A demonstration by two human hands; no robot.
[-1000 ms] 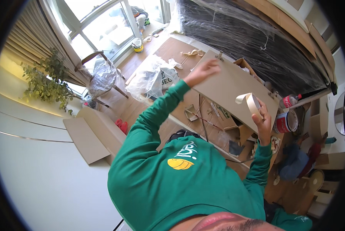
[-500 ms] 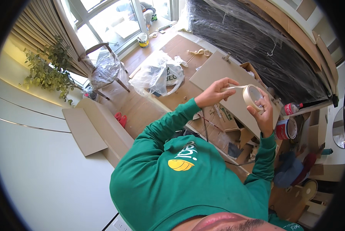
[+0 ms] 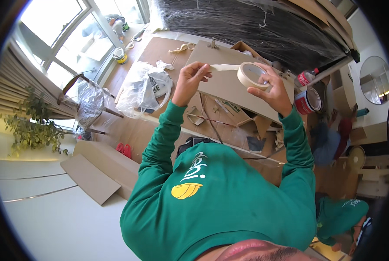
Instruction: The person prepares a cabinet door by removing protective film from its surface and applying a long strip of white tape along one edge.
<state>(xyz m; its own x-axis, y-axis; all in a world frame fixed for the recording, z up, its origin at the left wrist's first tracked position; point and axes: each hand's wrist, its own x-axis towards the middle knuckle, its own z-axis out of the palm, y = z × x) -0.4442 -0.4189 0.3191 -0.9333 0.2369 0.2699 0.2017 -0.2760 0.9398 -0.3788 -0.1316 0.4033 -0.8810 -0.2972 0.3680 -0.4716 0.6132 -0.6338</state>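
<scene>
My right hand point(image 3: 273, 92) grips a roll of cream masking tape point(image 3: 245, 76), with fingers in and around its core. Between the fingertips of my left hand point(image 3: 192, 81) is the free end of the tape, pinched shut. A short strip of tape point(image 3: 225, 68) stretches straight from the roll to those fingertips. Both hands are raised in front of my chest, above a beige door panel point(image 3: 229, 56) with metal hinges that lies flat below them.
A white plastic bag point(image 3: 138, 93) lies on cardboard to the left. Past it stands a plastic-wrapped chair point(image 3: 90, 102). At right are a paint bucket point(image 3: 308, 101) and a red-capped bottle point(image 3: 306, 77). Two other people point(image 3: 342, 217) point(image 3: 327, 141) are at the right; another is beyond the window.
My left hand has moved away from the roll, drawing out a longer strip of tape. The view has turned, shifting the room leftward. A co-worker's green sleeve shows more at lower right.
</scene>
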